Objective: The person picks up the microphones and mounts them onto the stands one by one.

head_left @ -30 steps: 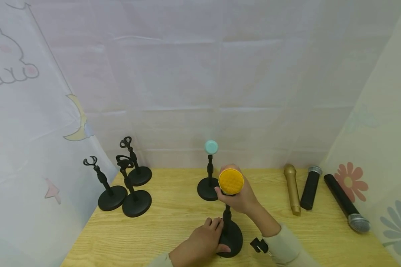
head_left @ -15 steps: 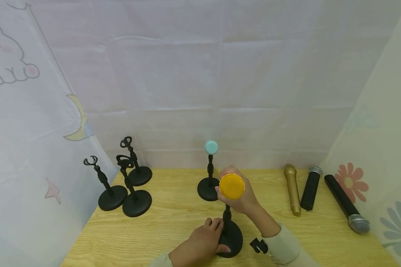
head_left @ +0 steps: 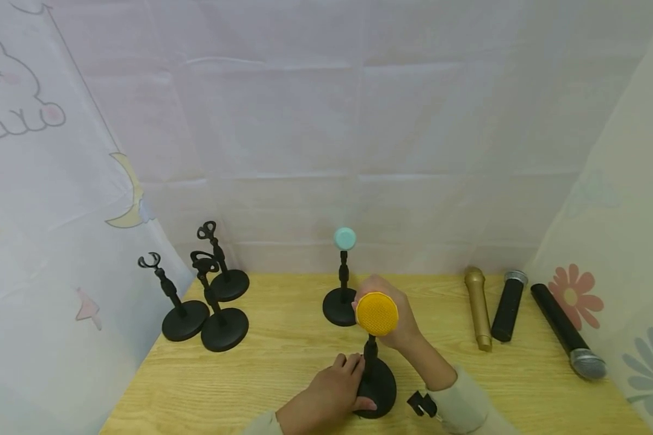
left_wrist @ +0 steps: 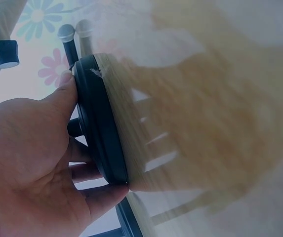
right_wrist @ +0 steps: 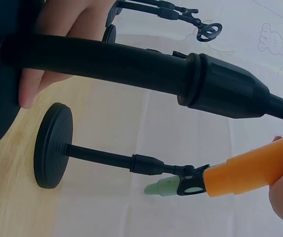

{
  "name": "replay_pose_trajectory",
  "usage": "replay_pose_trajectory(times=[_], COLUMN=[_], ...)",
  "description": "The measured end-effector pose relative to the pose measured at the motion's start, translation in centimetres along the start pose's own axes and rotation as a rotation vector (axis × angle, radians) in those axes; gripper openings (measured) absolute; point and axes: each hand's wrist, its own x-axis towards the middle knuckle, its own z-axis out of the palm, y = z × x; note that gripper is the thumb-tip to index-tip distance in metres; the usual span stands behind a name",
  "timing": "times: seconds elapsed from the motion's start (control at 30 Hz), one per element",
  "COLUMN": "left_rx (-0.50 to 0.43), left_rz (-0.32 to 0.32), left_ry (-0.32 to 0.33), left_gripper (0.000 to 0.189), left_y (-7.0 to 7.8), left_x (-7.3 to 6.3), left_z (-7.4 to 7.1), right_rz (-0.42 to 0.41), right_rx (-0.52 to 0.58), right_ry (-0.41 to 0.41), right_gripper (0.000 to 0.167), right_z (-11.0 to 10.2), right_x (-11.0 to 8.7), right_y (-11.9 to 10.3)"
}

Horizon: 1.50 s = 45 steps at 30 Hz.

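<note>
My right hand (head_left: 398, 317) grips an orange microphone (head_left: 377, 314), its mesh head facing up towards the head camera. In the right wrist view, the microphone's smooth orange handle (right_wrist: 245, 170) slants out from the fingers. Under it stands a black desk microphone stand (head_left: 382, 386), upright, with its clip hidden behind the microphone head and hand. My left hand (head_left: 332, 386) holds this stand's round base by the edge, thumb and fingers spread across it in the left wrist view. Just behind stands another stand (head_left: 340, 308) with a mint-green microphone (head_left: 345, 238) in its clip.
Several black stands (head_left: 224, 329) with bare clips are grouped at the table's left. On the right lie a gold microphone (head_left: 477, 308), a black one (head_left: 508, 308) and another black one with a silver head (head_left: 568, 332). A cloth backdrop (head_left: 283, 151) rises behind the table (head_left: 283, 356).
The orange microphone's head has tipped down towards the person, and my right hand has lowered slightly with it. My left hand stays on the stand's base.
</note>
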Motion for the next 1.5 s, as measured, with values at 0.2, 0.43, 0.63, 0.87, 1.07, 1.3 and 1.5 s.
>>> replay_pose_trajectory(times=[0.2, 0.43, 0.63, 0.87, 1.07, 1.3, 1.5], left_rx=[0.026, 0.026, 0.029, 0.043, 0.042, 0.022, -0.004], left_rz=[-0.005, -0.020, -0.020, -0.027, -0.022, -0.019, -0.033], left_ry=[0.017, 0.011, 0.005, 0.006, 0.009, -0.005, -0.024], left_gripper=[0.085, 0.085, 0.086, 0.086, 0.087, 0.086, 0.087], left_y=[0.1, 0.3, 0.3, 0.4, 0.5, 0.4, 0.3], left_x=[0.0, -0.1, 0.0, 0.1, 0.1, 0.0, 0.1], left_z=[-0.2, -0.3, -0.2, -0.3, -0.2, -0.2, -0.3], right_rz=[0.034, 0.120, 0.119, 0.118, 0.126, 0.137, 0.102], right_rx=[-0.016, 0.005, 0.006, -0.003, 0.032, 0.042, -0.016], right_ry=[-0.004, -0.018, -0.029, -0.034, -0.042, -0.043, -0.031], right_gripper=[0.028, 0.038, 0.035, 0.033, 0.033, 0.033, 0.038], right_z=[-0.1, 0.0, -0.1, -0.3, -0.4, -0.4, -0.4], right_x=[0.2, 0.2, 0.1, 0.2, 0.0, -0.1, -0.3], right_y=[-0.5, -0.8, -1.0, -1.2, -1.0, -0.9, -0.7])
